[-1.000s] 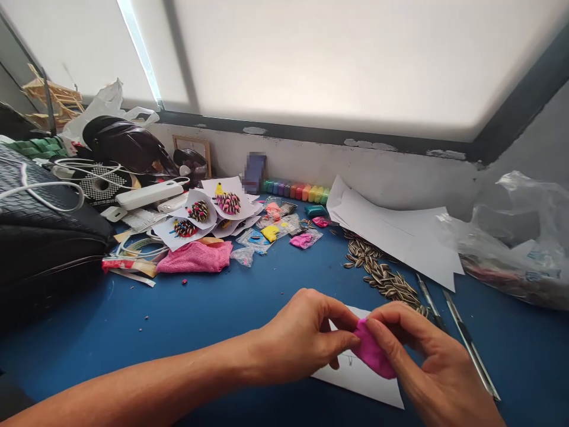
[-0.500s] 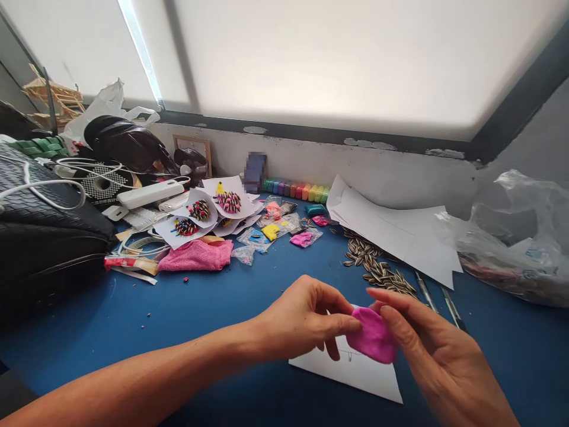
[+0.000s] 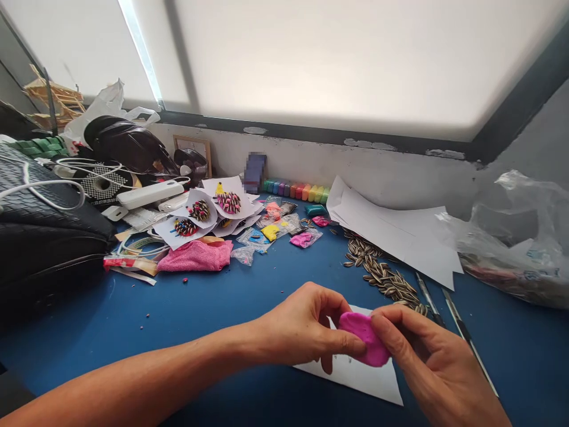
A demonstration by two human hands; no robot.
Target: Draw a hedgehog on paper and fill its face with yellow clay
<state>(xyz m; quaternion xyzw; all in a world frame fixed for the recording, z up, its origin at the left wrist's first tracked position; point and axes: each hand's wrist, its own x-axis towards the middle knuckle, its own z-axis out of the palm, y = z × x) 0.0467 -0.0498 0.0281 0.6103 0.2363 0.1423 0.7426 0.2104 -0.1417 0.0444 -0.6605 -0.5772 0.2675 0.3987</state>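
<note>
Left fingers (image 3: pixel 349 342), right fingers (image 3: pixel 393 337), both pinched on magenta clay (image 3: pixel 372 343), flattened, roundish, smooth

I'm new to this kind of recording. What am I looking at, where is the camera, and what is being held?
There is no machine: these are a person's two bare hands, seen by one camera worn on the head, looking forward and down. The left hand and right hand pinch a flattened pink piece, probably modelling clay, above a white sheet. On the blue table around them lie striped seeds, two slender tools, a pink cloth, small plastic bags and papers bearing seed-covered figures.
</note>
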